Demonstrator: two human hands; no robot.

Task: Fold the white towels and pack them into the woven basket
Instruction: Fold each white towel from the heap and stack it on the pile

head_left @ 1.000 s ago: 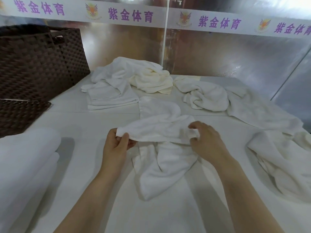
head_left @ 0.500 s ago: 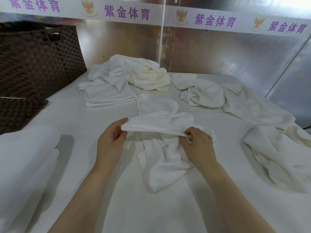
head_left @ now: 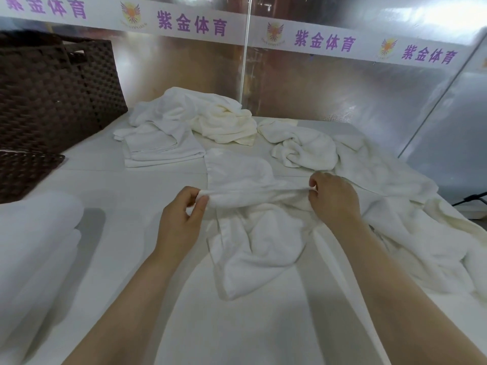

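Note:
A crumpled white towel point(head_left: 253, 241) lies on the white table in front of me. My left hand point(head_left: 181, 219) pinches its upper edge at the left end. My right hand point(head_left: 333, 201) pinches the same edge at the right end, and the edge is stretched taut between the two hands. The rest of the towel hangs bunched below that edge. A dark brown woven basket point(head_left: 52, 93) stands at the far left of the table. A stack of folded white towels point(head_left: 158, 148) lies just right of the basket.
Unfolded towels are heaped at the back point(head_left: 210, 114), the back right point(head_left: 303, 146) and along the right edge point(head_left: 434, 241). A woven lid point(head_left: 23, 172) lies by the basket. A thick white roll point(head_left: 34, 246) sits at the near left. Reflective panels wall the table.
My right hand has slid rightward along the towel's edge, away from the left hand. The edge went from slack and bunched to stretched straight between both hands.

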